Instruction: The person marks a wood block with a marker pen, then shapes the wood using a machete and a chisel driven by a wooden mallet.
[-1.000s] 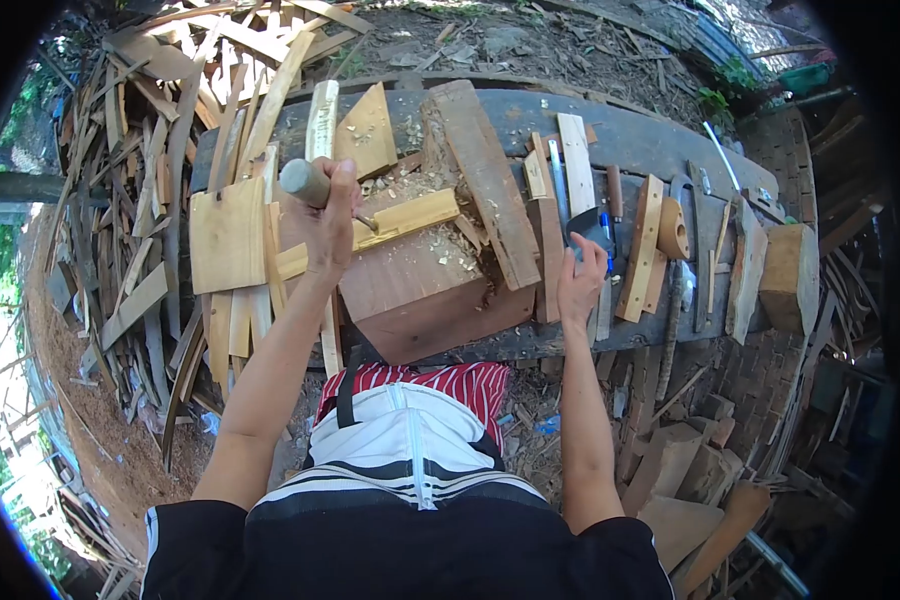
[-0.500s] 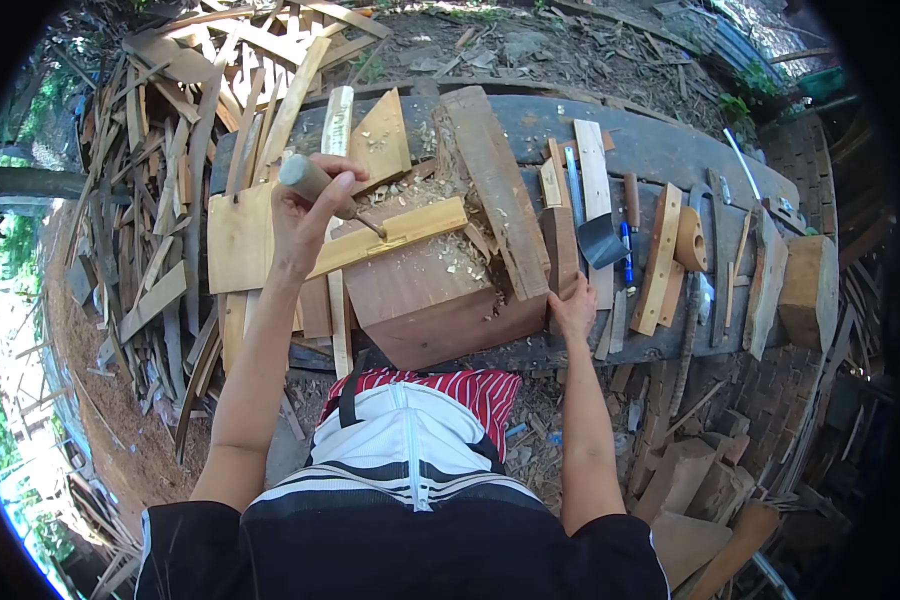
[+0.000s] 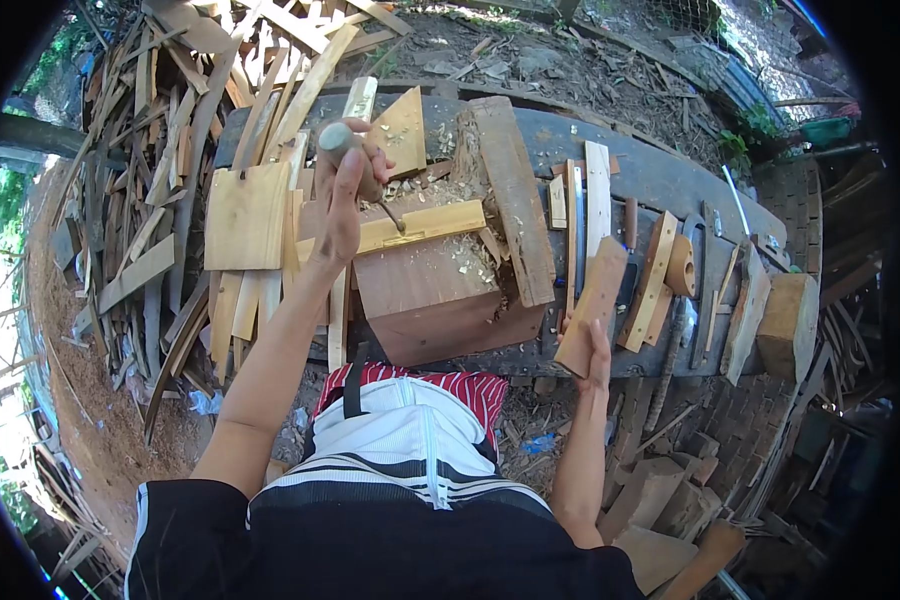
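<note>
The left arm reaches forward, elbow slightly bent, its left hand [image 3: 344, 205] curled around the handle of a chisel [image 3: 337, 140]. The handle points up toward the camera, and the blade slants down to a yellowish wooden strip [image 3: 445, 221] lying across a large wooden block [image 3: 425, 290] on the tabletop [image 3: 660, 170]. The right forearm extends forward; its right hand [image 3: 599, 360] is closed around the near end of a wooden bar [image 3: 594, 300], digits showing on both sides, the far end leaning right.

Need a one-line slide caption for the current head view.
Left hand holds a chisel at a yellowish wooden strip; right hand grips a wooden block.
</note>
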Motion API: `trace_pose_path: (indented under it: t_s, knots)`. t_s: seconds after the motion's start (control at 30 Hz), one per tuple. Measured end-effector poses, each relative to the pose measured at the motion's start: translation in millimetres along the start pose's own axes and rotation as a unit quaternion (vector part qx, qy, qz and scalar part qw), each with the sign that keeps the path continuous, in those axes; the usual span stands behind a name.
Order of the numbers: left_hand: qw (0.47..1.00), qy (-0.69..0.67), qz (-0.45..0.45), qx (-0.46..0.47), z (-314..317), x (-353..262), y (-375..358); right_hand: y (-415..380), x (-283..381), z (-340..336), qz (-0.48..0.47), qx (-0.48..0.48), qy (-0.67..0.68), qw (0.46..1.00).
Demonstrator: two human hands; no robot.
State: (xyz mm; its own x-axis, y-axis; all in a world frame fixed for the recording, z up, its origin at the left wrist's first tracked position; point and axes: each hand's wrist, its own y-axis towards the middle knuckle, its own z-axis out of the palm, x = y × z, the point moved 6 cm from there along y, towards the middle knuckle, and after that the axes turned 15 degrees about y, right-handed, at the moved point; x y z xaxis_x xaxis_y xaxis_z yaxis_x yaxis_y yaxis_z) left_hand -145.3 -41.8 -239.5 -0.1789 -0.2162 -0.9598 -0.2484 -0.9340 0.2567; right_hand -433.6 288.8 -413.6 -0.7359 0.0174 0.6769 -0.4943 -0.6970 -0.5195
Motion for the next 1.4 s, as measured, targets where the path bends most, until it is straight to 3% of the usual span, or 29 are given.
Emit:
trace_pose_path:
  t_s: [0.07, 0.13, 0.23, 0.27, 0.33, 0.47, 0.53, 0.6, 0.67, 0.73, 0.77, 0.83, 0.87, 0.93, 0.97, 1.03, 1.17, 1.23, 1.27, 1.33, 1.4]
  knots:
    - [1.000, 0.013, 0.007, 0.005, -2, -4, -5, -20, 12, 27, 0.019, 0.040, 0.032, 0.999]
    - [0.988, 0.149, -0.037, 0.030, -1, -8, -6, -29, 15, 50, 0.034, 0.079, 0.066, 0.994]
    - [0.973, 0.223, -0.036, 0.040, -4, -14, -3, -18, 26, 79, -0.043, 0.032, -0.191, 0.980]
    - [0.974, 0.222, -0.034, 0.038, -4, -12, -5, -18, 26, 93, -0.044, 0.034, -0.192, 0.980]
    - [0.979, 0.189, 0.041, -0.057, -14, -15, -13, -21, 25, 135, -0.125, 0.093, -0.359, 0.920]
    - [0.980, 0.152, 0.076, -0.100, -21, -15, -18, -22, 10, 203, -0.129, 0.195, -0.419, 0.877]
    - [0.994, 0.059, -0.045, -0.075, -11, -2, -19, -7, -3, 228, -0.110, 0.241, -0.433, 0.862]
    - [0.994, 0.053, -0.009, -0.097, -7, -4, -21, 13, -18, 252, -0.068, 0.297, -0.401, 0.864]
    - [0.992, 0.030, -0.057, -0.107, -12, -2, -28, 35, -23, 270, -0.052, 0.289, -0.393, 0.871]
    - [0.993, 0.052, -0.074, -0.081, -19, -14, -23, 56, -25, 281, -0.033, 0.283, -0.384, 0.878]
    - [0.982, 0.160, -0.099, -0.009, -20, -15, -20, 67, -25, 285, -0.042, 0.272, -0.404, 0.873]
    - [0.913, 0.361, -0.128, 0.143, -29, 3, -18, 87, -28, 291, -0.050, 0.253, -0.445, 0.857]
    - [0.913, 0.363, -0.126, 0.140, -37, 15, -25, 90, -29, 289, -0.052, 0.255, -0.445, 0.857]
    - [0.731, 0.649, 0.046, 0.206, -37, 26, -45, 90, -32, 284, -0.022, 0.226, -0.537, 0.813]
    - [0.731, 0.649, 0.046, 0.204, -41, 34, -50, 88, -32, 281, -0.023, 0.227, -0.537, 0.812]
    - [0.701, 0.659, -0.117, 0.247, -53, 59, -61, 78, -36, 267, 0.002, 0.228, -0.573, 0.787]
    - [0.731, 0.634, -0.076, 0.241, -66, 75, -42, 49, -34, 245, 0.038, 0.223, -0.570, 0.790]
    - [0.732, 0.603, 0.016, 0.317, -62, 77, -28, 39, -33, 240, 0.079, 0.218, -0.465, 0.855]
    - [0.733, 0.602, 0.013, 0.315, -64, 81, -25, 34, -32, 240, 0.082, 0.219, -0.467, 0.853]
    - [0.687, 0.624, 0.000, 0.372, -56, 76, -23, 18, -15, 258, 0.032, 0.195, -0.352, 0.915]
    - [0.706, 0.609, 0.000, 0.362, -59, 79, -26, 15, -16, 262, -0.011, 0.195, -0.398, 0.896]
